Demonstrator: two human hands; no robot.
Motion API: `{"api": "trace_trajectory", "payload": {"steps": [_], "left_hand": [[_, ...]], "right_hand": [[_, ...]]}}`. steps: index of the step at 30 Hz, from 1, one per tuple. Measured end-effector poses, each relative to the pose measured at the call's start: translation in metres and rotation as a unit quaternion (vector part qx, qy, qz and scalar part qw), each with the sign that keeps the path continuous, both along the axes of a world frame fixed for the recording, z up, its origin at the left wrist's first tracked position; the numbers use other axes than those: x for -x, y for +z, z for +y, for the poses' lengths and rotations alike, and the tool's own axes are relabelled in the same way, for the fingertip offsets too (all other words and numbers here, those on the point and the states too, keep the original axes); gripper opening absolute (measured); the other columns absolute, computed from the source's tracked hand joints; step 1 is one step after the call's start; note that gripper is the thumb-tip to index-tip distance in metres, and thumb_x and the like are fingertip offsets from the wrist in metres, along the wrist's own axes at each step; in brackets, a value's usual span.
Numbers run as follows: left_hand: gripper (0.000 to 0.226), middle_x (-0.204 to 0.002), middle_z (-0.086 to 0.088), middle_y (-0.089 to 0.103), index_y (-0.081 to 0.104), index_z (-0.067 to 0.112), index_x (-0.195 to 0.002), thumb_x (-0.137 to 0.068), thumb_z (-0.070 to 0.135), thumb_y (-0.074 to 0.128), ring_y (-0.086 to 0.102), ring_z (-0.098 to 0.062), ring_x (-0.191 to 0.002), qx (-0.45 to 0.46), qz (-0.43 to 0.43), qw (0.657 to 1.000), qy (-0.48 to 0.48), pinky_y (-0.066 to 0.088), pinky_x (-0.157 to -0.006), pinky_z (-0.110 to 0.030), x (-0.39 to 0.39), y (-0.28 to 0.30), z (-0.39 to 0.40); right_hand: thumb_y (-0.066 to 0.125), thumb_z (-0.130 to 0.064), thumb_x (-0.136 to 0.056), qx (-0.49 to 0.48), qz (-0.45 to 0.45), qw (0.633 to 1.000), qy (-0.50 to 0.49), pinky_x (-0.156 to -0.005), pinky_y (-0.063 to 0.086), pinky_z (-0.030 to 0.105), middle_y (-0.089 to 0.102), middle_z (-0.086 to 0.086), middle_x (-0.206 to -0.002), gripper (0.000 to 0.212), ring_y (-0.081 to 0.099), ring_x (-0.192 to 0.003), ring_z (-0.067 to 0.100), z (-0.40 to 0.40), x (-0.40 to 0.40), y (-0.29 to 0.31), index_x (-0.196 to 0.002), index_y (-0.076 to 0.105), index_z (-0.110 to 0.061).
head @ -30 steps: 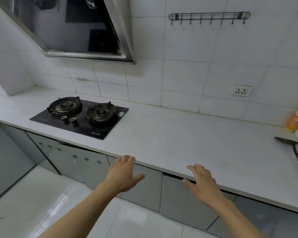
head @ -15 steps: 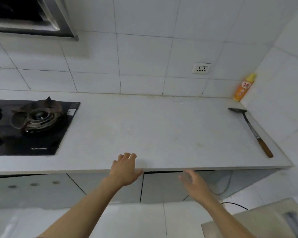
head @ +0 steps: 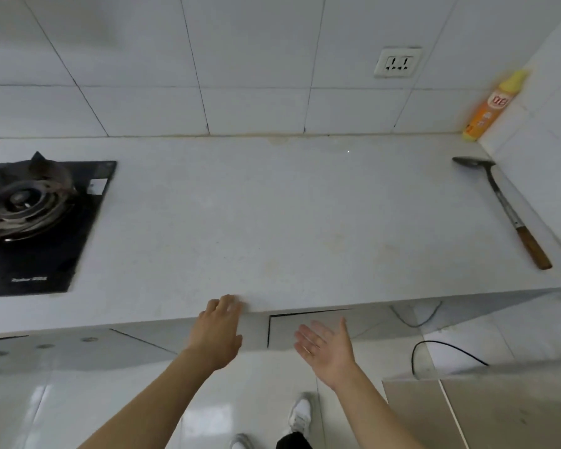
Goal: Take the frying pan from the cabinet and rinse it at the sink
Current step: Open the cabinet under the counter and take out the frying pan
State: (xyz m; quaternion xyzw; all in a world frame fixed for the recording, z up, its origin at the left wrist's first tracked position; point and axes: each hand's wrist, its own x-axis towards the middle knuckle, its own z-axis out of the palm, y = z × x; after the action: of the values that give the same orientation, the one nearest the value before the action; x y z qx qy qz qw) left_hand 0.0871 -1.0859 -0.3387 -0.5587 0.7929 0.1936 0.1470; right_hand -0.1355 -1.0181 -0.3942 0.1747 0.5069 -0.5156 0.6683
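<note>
Both hands are up at the counter's front edge. The left hand [head: 217, 332] has its fingers curled over the lip of the white countertop [head: 272, 215], fingertips touching the top surface, gripping nothing but the edge itself. The right hand [head: 326, 348] floats just beside it, palm turned up and inward, fingers spread wide and empty, right in front of the cabinet door [head: 305, 325] under the counter. That door is closed, its dark seam showing at top and left. No frying pan anywhere in sight; it cannot be seen from here, so there is nothing to say yet about where it sits relative to those fingers.

Over on the left, the black gas hob [head: 39, 222] with one burner showing. At the far right, a metal spatula [head: 502, 205] with a wooden handle lies flat along the wall, and an orange bottle [head: 489, 108] stands in the back corner. A wall socket [head: 398, 62] sits above the counter.

Compared with half a second ago, the view has dipped lower and closer: the hood is gone from the top, a white shoe [head: 300, 413] now shows on the floor. The right hand has rolled from palm-down to palm-up, and the left has kept its place on the edge.
</note>
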Motion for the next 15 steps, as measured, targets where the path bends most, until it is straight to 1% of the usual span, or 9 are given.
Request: {"api": "trace_trajectory", "payload": {"steps": [2,5,8,10,12,14,15], "left_hand": [[0.057,-0.156,0.000,0.021,0.034,0.018,-0.143,-0.093,0.030,0.057,0.029,-0.025,-0.138,0.009,-0.005,1.000,-0.001,0.040,-0.104,-0.032,0.003,-0.003,0.000],[0.052,-0.148,-0.002,0.027,0.039,0.015,-0.135,-0.087,0.020,0.059,0.035,-0.025,-0.129,0.018,-0.009,1.000,-0.004,0.042,-0.101,-0.030,0.010,-0.006,0.000],[0.064,-0.146,-0.009,0.022,0.035,0.009,-0.138,-0.081,0.020,0.059,0.032,-0.029,-0.128,0.022,-0.032,0.999,-0.011,0.039,-0.106,-0.032,0.016,-0.008,0.004],[0.074,-0.148,-0.013,0.016,0.029,0.006,-0.142,-0.075,0.019,0.058,0.027,-0.034,-0.131,0.019,-0.049,0.998,-0.018,0.038,-0.108,-0.032,0.018,-0.009,0.008],[0.080,-0.149,-0.015,0.012,0.026,0.005,-0.143,-0.072,0.019,0.059,0.024,-0.037,-0.132,0.012,-0.066,0.998,-0.019,0.040,-0.106,-0.033,0.020,-0.009,0.009],[0.079,-0.148,-0.018,0.013,0.028,0.003,-0.141,-0.072,0.022,0.059,0.025,-0.039,-0.129,0.007,-0.087,0.996,-0.032,0.040,-0.105,-0.033,0.022,-0.009,0.006],[0.075,-0.147,-0.020,0.016,0.032,0.001,-0.139,-0.073,0.024,0.058,0.026,-0.040,-0.127,0.008,-0.102,0.994,-0.048,0.037,-0.107,-0.035,0.023,-0.008,0.005]], "right_hand": [[0.031,-0.069,-0.092,-0.006,-0.026,0.999,-0.023,-0.093,0.044,0.047,0.054,0.023,-0.131,0.078,0.049,-0.124,0.037,-0.012,-0.010,-0.011,-0.129,0.049,-0.003],[0.028,-0.071,-0.091,-0.015,-0.057,0.997,-0.051,-0.089,0.045,0.047,0.053,0.023,-0.133,0.084,0.047,-0.127,0.036,-0.025,-0.022,-0.025,-0.129,0.051,0.001],[0.028,-0.071,-0.091,-0.027,-0.074,0.994,-0.072,-0.090,0.045,0.047,0.054,0.022,-0.131,0.083,0.048,-0.127,0.034,-0.032,-0.029,-0.036,-0.128,0.052,0.000],[0.029,-0.066,-0.094,-0.028,-0.078,0.993,-0.088,-0.093,0.044,0.047,0.055,0.022,-0.129,0.077,0.050,-0.125,0.034,-0.034,-0.033,-0.041,-0.125,0.053,0.000],[0.030,-0.056,-0.099,-0.038,-0.073,0.990,-0.113,-0.092,0.049,0.047,0.056,0.025,-0.128,0.066,0.056,-0.117,0.036,-0.035,-0.036,-0.043,-0.120,0.055,0.002],[0.030,-0.047,-0.102,-0.042,-0.071,0.987,-0.140,-0.089,0.054,0.047,0.056,0.028,-0.125,0.058,0.059,-0.110,0.038,-0.038,-0.039,-0.041,-0.115,0.056,0.003],[0.031,-0.046,-0.102,-0.038,-0.071,0.986,-0.147,-0.090,0.053,0.047,0.056,0.028,-0.123,0.057,0.059,-0.107,0.038,-0.042,-0.042,-0.039,-0.116,0.055,0.003]]}}
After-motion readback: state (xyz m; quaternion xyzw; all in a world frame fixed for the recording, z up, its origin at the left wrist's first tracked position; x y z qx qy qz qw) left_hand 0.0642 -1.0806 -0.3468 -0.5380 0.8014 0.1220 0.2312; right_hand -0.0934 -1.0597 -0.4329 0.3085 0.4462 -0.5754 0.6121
